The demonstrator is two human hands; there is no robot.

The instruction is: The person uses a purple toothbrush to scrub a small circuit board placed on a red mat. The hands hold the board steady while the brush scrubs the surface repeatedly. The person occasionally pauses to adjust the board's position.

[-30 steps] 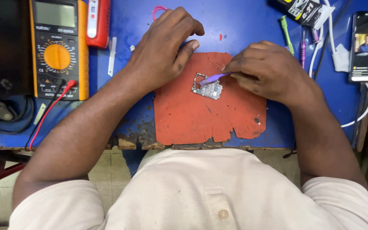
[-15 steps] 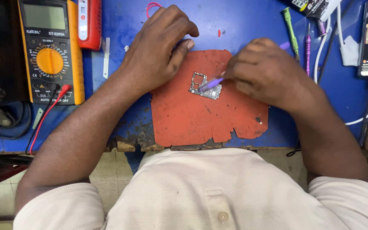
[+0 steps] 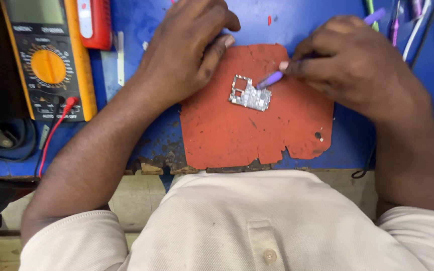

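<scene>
One silvery circuit board [image 3: 249, 94] on red mat [image 3: 257, 130] | right hand [image 3: 350, 62] pinches purple tool [image 3: 272, 79] | left hand [image 3: 189, 47] curled, empty

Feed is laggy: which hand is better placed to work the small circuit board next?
Right hand, probably: it grips the purple tool with its tip at the circuit board. Left hand is empty at the red mat edge.

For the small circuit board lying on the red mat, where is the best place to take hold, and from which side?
Pinch the circuit board by its two long edges, from above. It lies flat on the red mat, so only edges offer purchase. The open frame corner at upper left also gives fingers a rim, away from the purple tool.
</scene>
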